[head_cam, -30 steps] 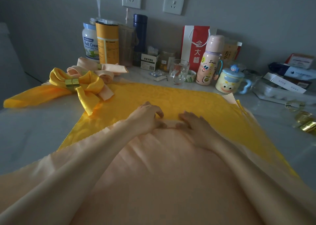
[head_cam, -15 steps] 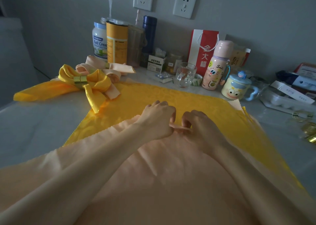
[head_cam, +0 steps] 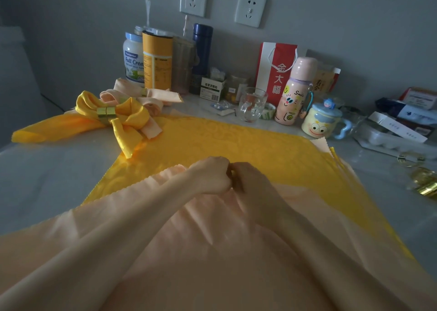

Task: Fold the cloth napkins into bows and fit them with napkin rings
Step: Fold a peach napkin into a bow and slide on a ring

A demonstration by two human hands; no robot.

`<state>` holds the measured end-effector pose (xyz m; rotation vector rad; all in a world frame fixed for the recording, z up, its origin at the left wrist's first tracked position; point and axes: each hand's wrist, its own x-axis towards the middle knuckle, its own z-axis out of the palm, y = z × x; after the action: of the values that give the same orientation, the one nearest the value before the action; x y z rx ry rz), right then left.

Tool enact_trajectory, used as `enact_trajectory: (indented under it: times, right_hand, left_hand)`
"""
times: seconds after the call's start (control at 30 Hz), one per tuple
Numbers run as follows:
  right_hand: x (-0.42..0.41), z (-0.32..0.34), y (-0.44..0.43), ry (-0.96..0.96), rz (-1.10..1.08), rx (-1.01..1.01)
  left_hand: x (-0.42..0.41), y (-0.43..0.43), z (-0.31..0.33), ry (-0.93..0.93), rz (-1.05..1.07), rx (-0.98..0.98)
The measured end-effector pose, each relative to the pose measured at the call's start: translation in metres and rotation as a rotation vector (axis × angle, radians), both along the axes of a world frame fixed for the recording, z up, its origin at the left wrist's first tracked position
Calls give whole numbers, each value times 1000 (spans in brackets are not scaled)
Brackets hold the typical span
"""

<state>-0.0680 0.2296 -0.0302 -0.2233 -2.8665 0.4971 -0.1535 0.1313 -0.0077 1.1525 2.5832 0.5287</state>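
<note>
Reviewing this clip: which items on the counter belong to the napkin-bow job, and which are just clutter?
Job:
peach napkin, pinched by left hand and right hand
yellow napkin beneath
finished yellow bow with gold ring
peach bow
spare gold rings

Clutter:
milk powder jar
orange canister
blue flask
glass mug
pink bottle
cartoon mug
red bag

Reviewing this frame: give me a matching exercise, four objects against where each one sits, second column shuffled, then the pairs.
Things:
1. yellow bow
2. peach napkin
3. empty glass
4. loose gold rings

Places:
A. pinched at its far edge by the left hand and right hand
B. far right of the table
C. between a small white box and a pink bottle
D. left of the flat yellow napkin, with a gold ring on it

Pairs: 1-D, 2-A, 3-C, 4-B
</note>
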Motion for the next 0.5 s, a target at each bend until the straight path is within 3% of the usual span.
enact_trajectory:
  times: [0.1,0.17,0.33,0.5]
  right_hand:
    - [-2,-12,3,-157,-61,209]
    - [-2,-9,14,-269,-88,203]
    - [1,0,33,-394,-111,138]
    - [6,1,54,-335,-128,81]
  left_hand:
    - [-6,-6,7,-136,4,32]
    - [-7,-11,9,-174,20,45]
    - [-1,-12,9,-26,5,27]
    - [-2,-14,5,94,30,-49]
